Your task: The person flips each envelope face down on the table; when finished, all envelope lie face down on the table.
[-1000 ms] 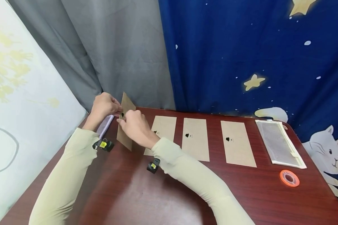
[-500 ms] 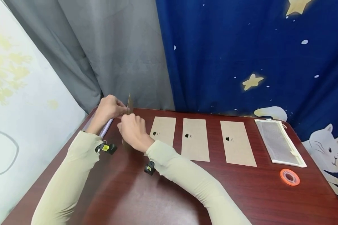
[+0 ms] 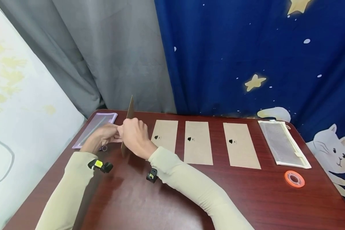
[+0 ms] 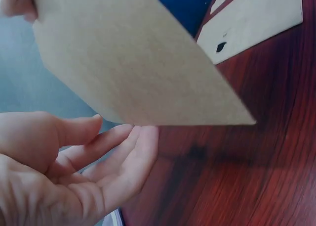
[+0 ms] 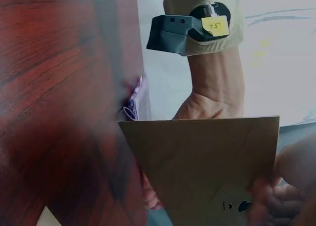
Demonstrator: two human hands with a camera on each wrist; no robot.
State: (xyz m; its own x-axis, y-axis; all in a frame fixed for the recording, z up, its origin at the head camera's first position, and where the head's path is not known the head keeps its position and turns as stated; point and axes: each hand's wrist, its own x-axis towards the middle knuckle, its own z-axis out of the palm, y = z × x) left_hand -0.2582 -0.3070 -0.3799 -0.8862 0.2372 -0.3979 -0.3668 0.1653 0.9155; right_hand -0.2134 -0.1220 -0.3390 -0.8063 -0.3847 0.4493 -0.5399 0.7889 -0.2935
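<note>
My right hand (image 3: 136, 135) pinches a thin brown kraft-paper card (image 4: 128, 63) by one side and holds it on edge above the table's left part. In the right wrist view the card (image 5: 202, 159) shows a small black hat print near the gripping fingers. My left hand (image 4: 84, 171) has loosely extended fingers, palm turned up, with the fingertips right at the card's lower edge. From the head camera, the left hand (image 3: 104, 134) is beside the right one, and the card is seen nearly edge-on, partly hidden behind the right hand.
Three similar kraft cards, the left (image 3: 165, 135), middle (image 3: 199, 148) and right (image 3: 242, 150), lie in a row. A purple-edged mesh pouch (image 3: 93, 125) lies at the far left. Farther right are a white-edged mesh pouch (image 3: 284, 143) and an orange ring-shaped roll (image 3: 290, 174). Curtains (image 3: 126, 64) hang behind.
My left hand has let go of the card's upper part and moved down to its lower edge, uncovering the purple pouch. The card has turned edge-on to the head camera; my right hand keeps its grip.
</note>
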